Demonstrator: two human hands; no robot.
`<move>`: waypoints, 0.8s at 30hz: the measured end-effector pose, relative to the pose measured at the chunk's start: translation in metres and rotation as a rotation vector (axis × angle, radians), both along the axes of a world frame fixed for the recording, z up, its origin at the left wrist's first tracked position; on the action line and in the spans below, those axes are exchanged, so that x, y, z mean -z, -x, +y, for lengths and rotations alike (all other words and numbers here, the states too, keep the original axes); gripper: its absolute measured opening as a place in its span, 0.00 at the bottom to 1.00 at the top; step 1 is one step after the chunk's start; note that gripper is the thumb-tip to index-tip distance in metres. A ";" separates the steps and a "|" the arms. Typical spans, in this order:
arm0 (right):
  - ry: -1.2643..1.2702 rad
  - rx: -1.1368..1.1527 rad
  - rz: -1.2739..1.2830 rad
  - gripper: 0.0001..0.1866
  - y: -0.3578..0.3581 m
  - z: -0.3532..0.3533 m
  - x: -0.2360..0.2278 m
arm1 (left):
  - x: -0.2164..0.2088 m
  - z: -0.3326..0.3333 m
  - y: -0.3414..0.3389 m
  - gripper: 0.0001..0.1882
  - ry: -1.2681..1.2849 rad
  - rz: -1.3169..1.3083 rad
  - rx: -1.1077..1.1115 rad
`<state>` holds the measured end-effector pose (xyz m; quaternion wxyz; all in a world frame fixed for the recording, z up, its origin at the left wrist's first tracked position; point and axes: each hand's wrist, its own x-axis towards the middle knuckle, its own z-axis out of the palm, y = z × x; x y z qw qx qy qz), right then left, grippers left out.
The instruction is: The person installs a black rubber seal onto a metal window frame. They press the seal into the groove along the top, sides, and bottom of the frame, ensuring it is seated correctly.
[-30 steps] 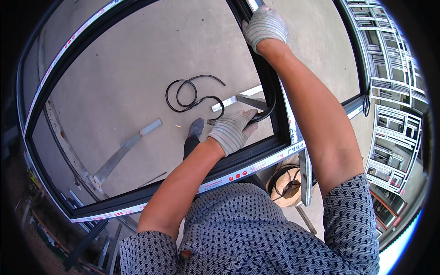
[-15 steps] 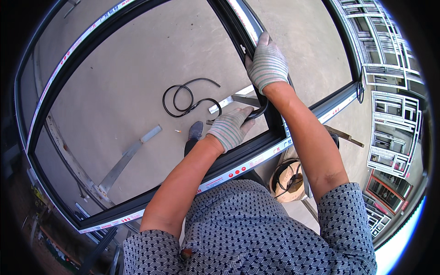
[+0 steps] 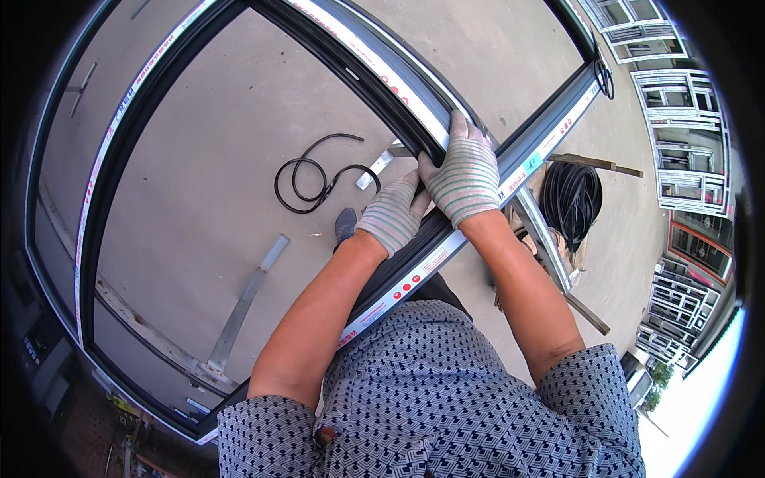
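A large dark window frame [image 3: 374, 296] with white protective film along its bars lies across in front of me. A crossbar [image 3: 351, 72] divides it and meets the near bar under my hands. My right hand [image 3: 464, 177], in a striped knit glove, grips this corner, thumb on the bar's inner side and fingers across its top. Beside it my left hand [image 3: 392, 213], gloved alike, is closed around a black rubber strip, mostly hidden by the fingers. The strip's loose tail [image 3: 303, 162] hangs in loops below, inside the left opening. Both hands nearly touch.
Metal support legs [image 3: 247, 307] show beneath the frame. A coil of black strip [image 3: 572, 203] sits at the right, near a wooden bar [image 3: 598, 165]. White-filmed frames [image 3: 685, 135] stand stacked along the right side. My shoe [image 3: 346, 225] is on the concrete floor [image 3: 199, 175].
My right hand has slid down the crossbar to the corner, close to my left hand. The view has shifted right, exposing the black coil. The strip's end has drawn in slightly.
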<state>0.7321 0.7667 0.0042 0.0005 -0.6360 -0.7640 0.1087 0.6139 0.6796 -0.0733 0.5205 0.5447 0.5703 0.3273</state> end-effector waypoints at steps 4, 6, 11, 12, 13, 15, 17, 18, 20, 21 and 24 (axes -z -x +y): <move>-0.046 -0.025 -0.003 0.48 -0.001 0.002 0.004 | -0.006 0.002 -0.003 0.23 0.020 0.041 0.026; -0.057 -0.040 -0.002 0.48 0.000 0.005 0.007 | -0.009 0.005 -0.002 0.23 0.079 0.007 0.047; -0.073 -0.075 -0.042 0.44 0.005 0.013 0.007 | -0.015 0.008 0.000 0.24 0.094 0.044 0.076; -0.058 -0.071 -0.045 0.43 0.005 0.013 0.007 | -0.019 0.009 0.001 0.25 0.124 0.045 0.094; -0.043 -0.070 -0.047 0.42 0.006 0.013 0.008 | -0.024 0.011 0.002 0.26 0.155 0.046 0.108; -0.018 -0.067 -0.033 0.41 0.006 0.014 0.007 | -0.017 0.011 0.001 0.27 0.149 0.059 0.115; -0.001 -0.066 -0.022 0.40 0.005 0.016 0.007 | -0.012 0.011 -0.002 0.26 0.115 0.062 0.097; 0.003 -0.067 -0.017 0.40 0.004 0.017 0.006 | -0.009 0.010 -0.003 0.25 0.084 0.060 0.076; 0.009 -0.073 -0.016 0.41 0.004 0.018 0.007 | -0.006 0.008 -0.006 0.23 0.057 0.060 0.049; -0.021 -0.077 -0.023 0.41 0.003 0.016 0.008 | -0.005 0.007 -0.008 0.23 0.059 0.061 0.041; -0.040 -0.078 -0.031 0.45 0.005 0.017 0.009 | -0.009 0.006 -0.008 0.23 0.030 0.045 0.012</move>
